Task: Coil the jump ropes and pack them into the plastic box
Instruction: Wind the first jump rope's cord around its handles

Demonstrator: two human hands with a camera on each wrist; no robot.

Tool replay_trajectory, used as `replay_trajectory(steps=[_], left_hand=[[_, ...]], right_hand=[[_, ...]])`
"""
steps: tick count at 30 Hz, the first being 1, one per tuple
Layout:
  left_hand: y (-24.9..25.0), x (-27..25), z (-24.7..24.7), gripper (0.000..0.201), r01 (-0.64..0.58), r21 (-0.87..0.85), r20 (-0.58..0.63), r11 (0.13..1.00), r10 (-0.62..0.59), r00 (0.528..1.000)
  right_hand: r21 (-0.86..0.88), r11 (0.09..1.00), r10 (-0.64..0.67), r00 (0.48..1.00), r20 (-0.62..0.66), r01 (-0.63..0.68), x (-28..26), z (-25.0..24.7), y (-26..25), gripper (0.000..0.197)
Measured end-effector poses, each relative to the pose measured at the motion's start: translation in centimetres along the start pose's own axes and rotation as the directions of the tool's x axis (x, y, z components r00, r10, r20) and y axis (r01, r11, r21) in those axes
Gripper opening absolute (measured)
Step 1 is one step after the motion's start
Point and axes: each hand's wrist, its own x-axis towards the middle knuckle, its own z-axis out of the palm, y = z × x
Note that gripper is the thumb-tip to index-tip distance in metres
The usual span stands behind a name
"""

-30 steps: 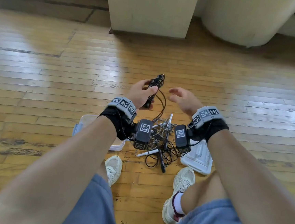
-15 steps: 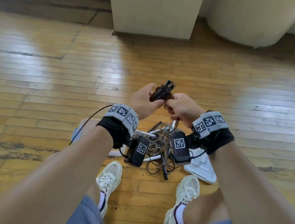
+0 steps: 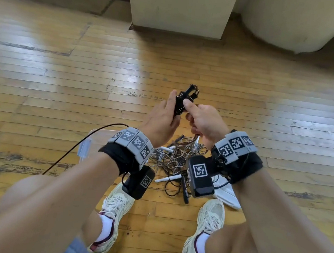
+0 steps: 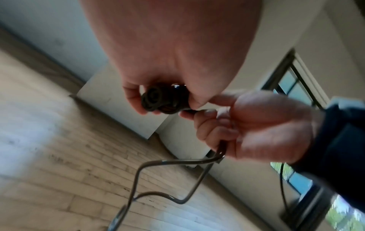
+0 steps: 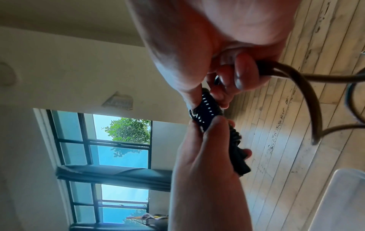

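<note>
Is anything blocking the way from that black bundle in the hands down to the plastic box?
Only the left forearm overlaps the box in the head view. The bundle is held above the floor, the box sits lidless, and nothing visible lies between them.

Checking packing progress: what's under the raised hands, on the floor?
A tangled pile of thin jump ropes with white handles. The clear plastic box sits beside it; forearms hide its inside.

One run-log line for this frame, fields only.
stage: coiling | left hand: grips black handles | right hand: holds cord | tangled ropes: floor | plastic box: nothing visibly packed
</note>
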Motion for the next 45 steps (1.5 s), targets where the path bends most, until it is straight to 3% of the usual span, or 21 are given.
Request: replay_trajectory(steps=[3,5,6,8,10,12,15,17,19,21,25,28,30,32,34,36,40,43,45], left_hand=[[-0.4,0.0,-0.9,0.054,-0.053,-0.252,-0.097,0.966,0.03,0.995],[-0.6,0.3,-1.5,0.051,0.071,-0.475,-0.099,0.877,-0.133,0.986],[-0.5,0.3,-1.7,0.044,0.164,-0.592,-0.018,0.789,-0.217,0.976],[-0.2,0.3,-1.9,0.024,0.307,-0.726,0.169,0.615,-0.273,0.947],[-0.1,0.3,-2.2,0.019,0.356,-0.756,0.244,0.549,-0.268,0.932],[-0.3,0.3,-2.6,0.021,0.344,-0.736,0.221,0.584,-0.272,0.936],[-0.8,0.1,-2.9,0.016,0.302,-0.614,0.152,0.729,-0.266,0.952],[-1.1,0.2,-2.5,0.014,0.249,-0.388,0.047,0.887,-0.251,0.967],[-1.4,0.3,-2.0,0.013,0.219,-0.048,-0.075,0.974,-0.222,0.972],[-1.5,0.2,-1.4,0.011,0.19,0.185,-0.164,0.964,-0.161,0.973],[-1.0,0.0,0.0,0.031,0.112,0.31,-0.134,0.944,-0.073,0.988],[-0.6,0.0,0.3,0.043,0.044,0.163,-0.031,0.986,-0.04,0.999],[-0.7,0.1,-0.3,0.036,0.077,-0.172,0.032,0.982,-0.073,0.997],[-0.7,0.2,-1.3,0.03,0.199,-0.522,0.119,0.83,-0.16,0.98],[-0.7,0.2,-2.3,0.029,0.326,-0.704,0.255,0.63,-0.204,0.945],[-0.6,0.2,-2.5,0.029,0.35,-0.757,0.286,0.551,-0.202,0.937],[-0.7,0.3,-2.4,0.018,0.241,-0.784,0.158,0.571,-0.192,0.969],[-0.9,0.4,-2.8,0.053,0.215,-0.78,0.119,0.588,-0.198,0.973],[-1.1,0.3,-2.9,0.063,0.191,-0.73,0.106,0.656,-0.167,0.98]], right_hand=[[0.062,0.998,-0.027,1.0,0.011,0.026,0.4,0.0,-0.2,0.034],[0.113,0.993,-0.047,0.997,0.053,0.041,0.5,0.1,-0.4,0.032],[0.135,0.99,-0.051,0.996,0.068,0.041,0.5,0.3,-0.5,0.03],[0.177,0.984,-0.055,0.994,0.091,0.038,0.5,0.6,-0.6,0.025],[0.198,0.98,-0.047,0.992,0.121,0.022,0.6,0.6,-0.8,0.022],[0.161,0.987,-0.009,0.989,0.151,-0.015,0.6,0.2,-1.1,0.02],[-0.029,0.999,0.041,0.986,0.159,-0.037,0.6,0.0,-1.1,0.021],[-0.107,0.993,0.066,0.986,0.156,-0.05,0.6,0.6,-0.9,0.021],[-0.11,0.992,0.08,0.981,0.178,-0.061,0.5,1.3,-0.7,0.018],[-0.04,0.997,0.073,0.975,0.208,-0.067,0.4,2.0,-0.4,0.02],[0.101,0.99,0.089,0.994,0.064,-0.095,1.0,2.6,0.4,0.037],[0.099,0.992,0.074,0.997,-0.006,-0.073,1.6,1.9,0.7,0.035],[0.106,0.993,0.052,0.999,0.007,-0.052,1.9,1.3,0.6,0.034],[0.137,0.99,0.022,0.999,0.049,-0.028,1.8,0.9,0.3,0.036],[0.148,0.989,-0.007,0.996,0.086,-0.005,1.9,0.7,0.2,0.039],[0.139,0.99,-0.027,0.992,0.122,0.01,1.8,0.6,0.0,0.039],[0.129,0.991,-0.067,0.977,0.204,0.041,1.7,0.0,-0.4,0.033],[-0.013,0.995,-0.095,0.966,0.24,0.102,1.7,-0.4,-0.5,0.019],[-0.091,0.99,-0.086,0.972,0.218,0.108,1.8,-0.4,-0.2,0.018]])
